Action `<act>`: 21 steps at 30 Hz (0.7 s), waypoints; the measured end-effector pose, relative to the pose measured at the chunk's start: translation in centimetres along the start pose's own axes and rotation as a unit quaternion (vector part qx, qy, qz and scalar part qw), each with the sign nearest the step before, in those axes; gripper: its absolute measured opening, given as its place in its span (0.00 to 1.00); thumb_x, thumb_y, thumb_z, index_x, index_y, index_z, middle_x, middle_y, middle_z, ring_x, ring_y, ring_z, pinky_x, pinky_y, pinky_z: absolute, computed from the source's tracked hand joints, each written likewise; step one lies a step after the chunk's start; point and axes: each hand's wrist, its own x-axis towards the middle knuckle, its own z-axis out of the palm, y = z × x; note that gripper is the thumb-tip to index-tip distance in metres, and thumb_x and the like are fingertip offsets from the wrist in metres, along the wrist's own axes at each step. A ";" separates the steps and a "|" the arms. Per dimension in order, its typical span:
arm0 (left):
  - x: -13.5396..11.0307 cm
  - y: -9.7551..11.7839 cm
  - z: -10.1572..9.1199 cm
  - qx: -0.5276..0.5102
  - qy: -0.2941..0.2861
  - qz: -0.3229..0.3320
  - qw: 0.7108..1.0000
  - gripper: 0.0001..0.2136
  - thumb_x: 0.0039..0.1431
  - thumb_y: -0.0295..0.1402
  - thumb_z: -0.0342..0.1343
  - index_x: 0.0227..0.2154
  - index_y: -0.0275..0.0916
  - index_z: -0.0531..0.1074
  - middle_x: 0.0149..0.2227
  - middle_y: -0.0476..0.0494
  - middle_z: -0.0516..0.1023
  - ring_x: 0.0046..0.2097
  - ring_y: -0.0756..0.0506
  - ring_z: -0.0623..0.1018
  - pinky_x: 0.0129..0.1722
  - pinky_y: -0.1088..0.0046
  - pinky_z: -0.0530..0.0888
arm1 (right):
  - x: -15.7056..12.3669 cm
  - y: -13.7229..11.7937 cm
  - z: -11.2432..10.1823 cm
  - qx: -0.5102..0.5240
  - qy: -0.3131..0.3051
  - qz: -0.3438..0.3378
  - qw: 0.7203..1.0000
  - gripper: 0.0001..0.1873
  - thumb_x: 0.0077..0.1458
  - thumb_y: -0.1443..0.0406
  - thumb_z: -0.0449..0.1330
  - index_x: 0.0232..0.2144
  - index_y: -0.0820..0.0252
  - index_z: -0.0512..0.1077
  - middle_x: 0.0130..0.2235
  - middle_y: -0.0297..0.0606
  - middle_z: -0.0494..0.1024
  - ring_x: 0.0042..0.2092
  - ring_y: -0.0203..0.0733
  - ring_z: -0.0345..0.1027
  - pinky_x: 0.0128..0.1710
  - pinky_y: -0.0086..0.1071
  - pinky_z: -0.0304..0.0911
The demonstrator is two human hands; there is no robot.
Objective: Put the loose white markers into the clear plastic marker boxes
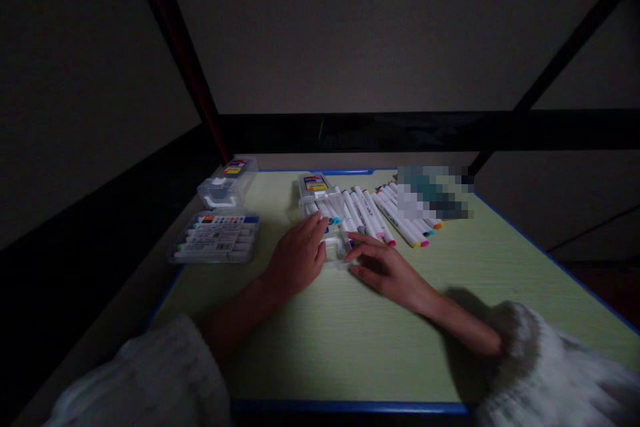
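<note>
A clear plastic marker case (335, 250) lies with its lid raised in the middle of the table, its front section toward me. White markers with coloured ends (320, 207) sit in its back part. My left hand (299, 252) is closed at the case's left side, fingertips over the marker ends and thumb by the front section. My right hand (387, 270) is at the case's front right corner, fingers apart and curved, fingertips at the rim. Loose white markers (369, 215) lie beyond the right hand, beside the case.
More loose markers (403, 217) are spread to the right, near a blurred-out patch (435, 192). At the left, a filled marker case (216, 237) lies in front of a clear case (230, 181). The pale green table (345, 340) has blue edges.
</note>
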 end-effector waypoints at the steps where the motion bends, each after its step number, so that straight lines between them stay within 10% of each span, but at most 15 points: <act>1: 0.0 0.0 0.0 -0.001 -0.001 -0.001 1.000 0.18 0.54 0.24 0.46 0.50 0.30 0.61 0.53 0.31 0.65 0.54 0.40 0.67 0.52 0.61 0.68 | 0.0 0.0 0.0 0.001 0.002 -0.001 1.000 0.07 0.49 0.70 0.55 0.32 0.59 0.72 0.54 0.45 0.64 0.52 0.46 0.62 0.42 0.38 0.63; 21: 0.2 0.2 -0.2 0.022 -0.022 0.002 1.000 0.16 0.54 0.24 0.47 0.47 0.30 0.62 0.53 0.31 0.65 0.54 0.39 0.67 0.52 0.62 0.67 | 0.0 -0.2 0.0 -0.003 -0.005 -0.004 1.000 0.07 0.49 0.69 0.55 0.32 0.60 0.71 0.54 0.46 0.64 0.51 0.46 0.63 0.42 0.38 0.62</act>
